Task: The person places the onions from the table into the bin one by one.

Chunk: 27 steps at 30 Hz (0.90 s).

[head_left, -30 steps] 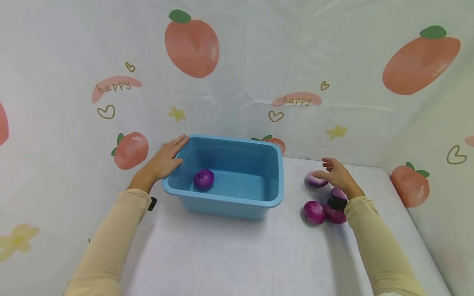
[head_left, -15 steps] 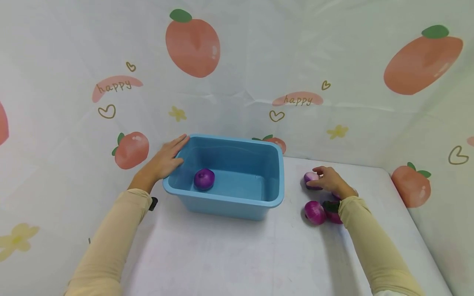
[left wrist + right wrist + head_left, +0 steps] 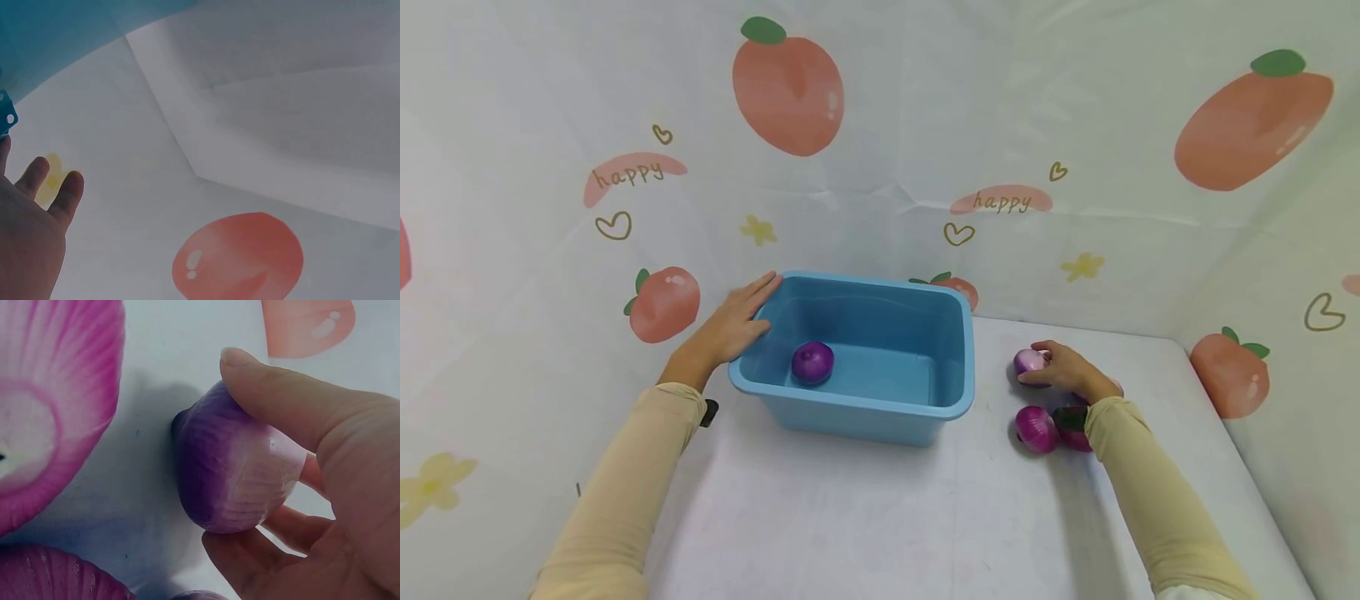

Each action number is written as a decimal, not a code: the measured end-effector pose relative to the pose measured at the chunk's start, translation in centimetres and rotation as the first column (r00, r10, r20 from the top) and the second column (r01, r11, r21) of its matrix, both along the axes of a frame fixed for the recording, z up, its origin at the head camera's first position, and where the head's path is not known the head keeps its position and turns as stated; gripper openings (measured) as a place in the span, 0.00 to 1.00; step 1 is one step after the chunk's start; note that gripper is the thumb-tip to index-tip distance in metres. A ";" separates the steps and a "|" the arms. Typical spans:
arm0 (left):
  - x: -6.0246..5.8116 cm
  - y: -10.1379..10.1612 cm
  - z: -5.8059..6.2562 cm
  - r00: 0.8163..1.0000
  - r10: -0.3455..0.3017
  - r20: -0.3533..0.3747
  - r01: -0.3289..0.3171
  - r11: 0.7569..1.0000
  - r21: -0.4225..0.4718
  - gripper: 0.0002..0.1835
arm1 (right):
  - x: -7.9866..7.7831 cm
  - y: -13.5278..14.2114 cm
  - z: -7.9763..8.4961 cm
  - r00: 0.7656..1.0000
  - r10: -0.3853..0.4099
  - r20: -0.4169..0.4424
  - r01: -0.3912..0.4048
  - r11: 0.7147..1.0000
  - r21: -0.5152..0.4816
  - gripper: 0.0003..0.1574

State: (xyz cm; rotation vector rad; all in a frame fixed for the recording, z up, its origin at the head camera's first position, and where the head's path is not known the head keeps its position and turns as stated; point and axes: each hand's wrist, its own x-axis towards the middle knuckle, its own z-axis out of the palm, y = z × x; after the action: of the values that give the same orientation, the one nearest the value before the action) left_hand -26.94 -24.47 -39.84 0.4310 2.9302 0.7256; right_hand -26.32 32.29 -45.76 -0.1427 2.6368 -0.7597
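A purple-and-white onion [image 3: 231, 469] lies at the table's back right, and my right hand [image 3: 1067, 372] grips it between thumb and curled fingers. In the right wrist view its pale part faces my palm. My left hand [image 3: 730, 327] rests with extended fingers on the left rim of a blue plastic tub [image 3: 850, 404]. Inside the tub, toward its left end, sits a deep purple onion [image 3: 812, 363]. Close in front of my right hand is a magenta onion [image 3: 1036, 430], beside another onion [image 3: 1078, 439] partly hidden by my wrist.
A dark strap [image 3: 1067, 418] on my right wrist overlaps the onions there. The white table [image 3: 850, 517] meets a patterned white sheet [image 3: 880, 125] behind and at the sides. A further onion [image 3: 1116, 387] shows slightly past my right wrist.
My right hand has come down and forward from above the back onion and now grips it, turning it slightly. My left hand stays on the tub's rim.
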 end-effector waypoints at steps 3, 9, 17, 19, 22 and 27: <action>-0.1 0.0 0.0 1.000 0.000 0.000 0.000 1.000 -0.002 0.41 | -0.1 0.0 -0.1 1.000 0.012 -0.001 -0.012 1.000 0.009 0.56; -0.1 -0.1 -0.2 1.000 0.004 0.003 -0.004 1.000 -0.004 0.41 | -0.2 -0.1 0.1 1.000 -0.015 0.011 0.015 0.999 -0.044 0.59; -0.2 0.0 -0.1 1.000 0.007 0.007 -0.007 1.000 0.012 0.42 | -0.6 -0.8 1.8 0.996 -0.023 -0.081 0.012 0.991 -0.134 0.60; -0.2 0.0 -0.1 1.000 0.005 0.007 -0.005 1.000 0.015 0.42 | -0.7 -1.1 2.3 0.993 -0.005 -0.114 -0.011 0.989 -0.145 0.59; -0.2 0.0 -0.1 1.000 0.003 0.011 -0.004 1.000 0.016 0.42 | -0.8 -1.5 3.1 0.987 0.008 -0.163 -0.034 0.987 -0.157 0.55; -0.1 -0.1 0.0 1.000 0.010 0.020 -0.010 1.000 0.020 0.41 | -0.8 -2.4 4.5 0.979 -0.037 -0.202 -0.002 0.982 -0.189 0.52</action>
State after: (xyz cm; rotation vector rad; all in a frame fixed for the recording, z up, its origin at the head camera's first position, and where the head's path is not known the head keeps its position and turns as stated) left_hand -27.01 -24.53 -39.81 0.4085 2.9112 0.7574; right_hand -27.17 29.90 -41.26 -0.2629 2.7558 -1.0524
